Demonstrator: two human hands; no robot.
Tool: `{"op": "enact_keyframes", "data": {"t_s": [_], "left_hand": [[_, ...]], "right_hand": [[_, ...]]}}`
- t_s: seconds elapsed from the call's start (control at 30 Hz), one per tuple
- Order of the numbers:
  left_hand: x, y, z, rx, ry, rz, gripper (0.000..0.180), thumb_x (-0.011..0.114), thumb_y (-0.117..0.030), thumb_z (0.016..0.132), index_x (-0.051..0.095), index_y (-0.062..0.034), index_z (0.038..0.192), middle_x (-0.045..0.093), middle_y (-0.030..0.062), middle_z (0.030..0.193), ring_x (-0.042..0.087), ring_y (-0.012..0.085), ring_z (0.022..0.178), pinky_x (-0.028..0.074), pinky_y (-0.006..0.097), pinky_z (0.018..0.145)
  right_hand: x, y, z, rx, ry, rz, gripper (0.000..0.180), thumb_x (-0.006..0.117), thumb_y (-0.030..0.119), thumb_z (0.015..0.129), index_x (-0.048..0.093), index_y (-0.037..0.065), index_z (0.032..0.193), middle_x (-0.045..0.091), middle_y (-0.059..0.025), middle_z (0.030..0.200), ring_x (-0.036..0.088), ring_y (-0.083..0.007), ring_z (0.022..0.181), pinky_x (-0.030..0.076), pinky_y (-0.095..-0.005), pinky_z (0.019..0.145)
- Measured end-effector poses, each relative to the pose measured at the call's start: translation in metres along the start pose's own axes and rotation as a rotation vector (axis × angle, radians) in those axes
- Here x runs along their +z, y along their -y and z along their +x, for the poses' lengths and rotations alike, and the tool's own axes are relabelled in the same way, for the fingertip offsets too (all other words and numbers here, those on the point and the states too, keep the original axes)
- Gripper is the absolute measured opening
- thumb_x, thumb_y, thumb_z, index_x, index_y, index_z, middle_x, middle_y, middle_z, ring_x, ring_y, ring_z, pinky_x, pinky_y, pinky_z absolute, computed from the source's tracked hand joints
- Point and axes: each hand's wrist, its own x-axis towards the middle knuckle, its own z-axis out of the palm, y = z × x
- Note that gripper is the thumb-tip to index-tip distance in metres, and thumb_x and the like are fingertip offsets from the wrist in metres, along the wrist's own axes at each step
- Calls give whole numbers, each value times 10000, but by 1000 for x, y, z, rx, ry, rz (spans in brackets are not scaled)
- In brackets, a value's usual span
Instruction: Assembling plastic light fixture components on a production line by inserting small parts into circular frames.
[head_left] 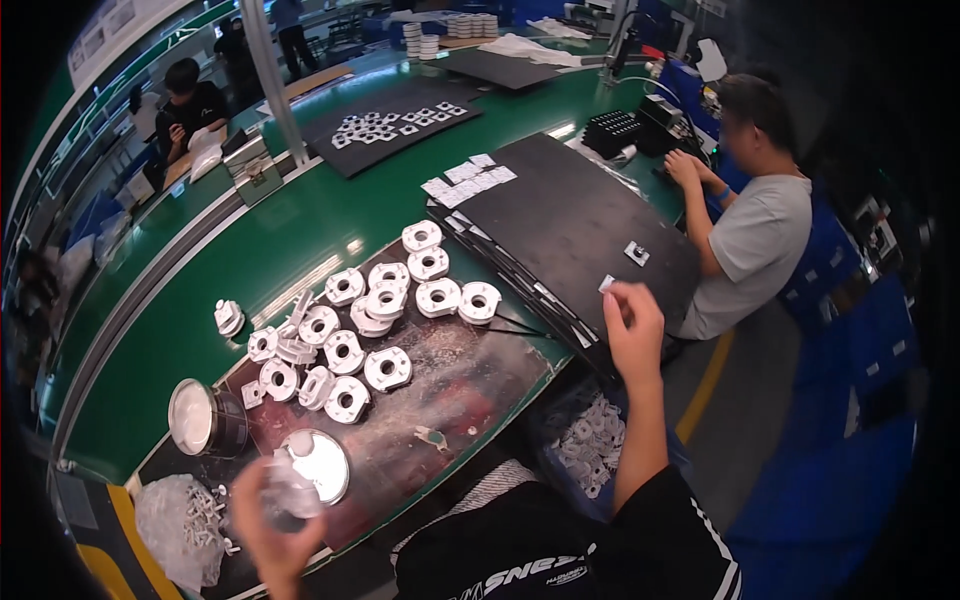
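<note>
My left hand (pixel 275 530), smeared by motion, is at the lower left with its fingers curled round a pale rounded piece (pixel 291 492), too blurred to name more exactly. Just behind it is a round, bright white lid or shallow dish (pixel 325 468). My right hand (pixel 636 330) reaches over a black board (pixel 590 215), thumb and forefinger pinching a small white piece (pixel 607 284). Beyond those fingertips a small white square part with a dark centre (pixel 637 253) lies on the board. Several white ring-shaped parts (pixel 388 368) are spread and piled between my hands.
A tin (pixel 205 420) and a plastic bag of small white pieces (pixel 185 525) stand at the left. White squares (pixel 465 183) line the board's far corner. Below the table edge is a bin of white parts (pixel 590 445). A co-worker (pixel 755 230) works at the right.
</note>
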Motion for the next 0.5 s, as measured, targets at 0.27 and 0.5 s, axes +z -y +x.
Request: {"op": "enact_keyframes", "data": {"t_s": [0.27, 0.5], "left_hand": [[134, -32, 5, 44, 225, -186, 773, 929, -175, 619, 617, -24, 1310, 654, 186, 1221, 592, 401, 1140, 479, 472, 1006], [126, -40, 11, 41, 217, -153, 888, 943, -226, 656, 541, -29, 1422, 566, 210, 1366, 508, 425, 1280, 439, 490, 1069]], "right_hand": [[-10, -62, 23, -71, 143, -482, 297, 788, 188, 832, 737, 75, 1102, 681, -94, 1055, 616, -327, 1049, 466, -440, 914], [10, 6, -5, -141, 240, -83, 244, 790, 63, 789, 725, 35, 1023, 665, -117, 929, 639, -290, 860, 518, -393, 776]]}}
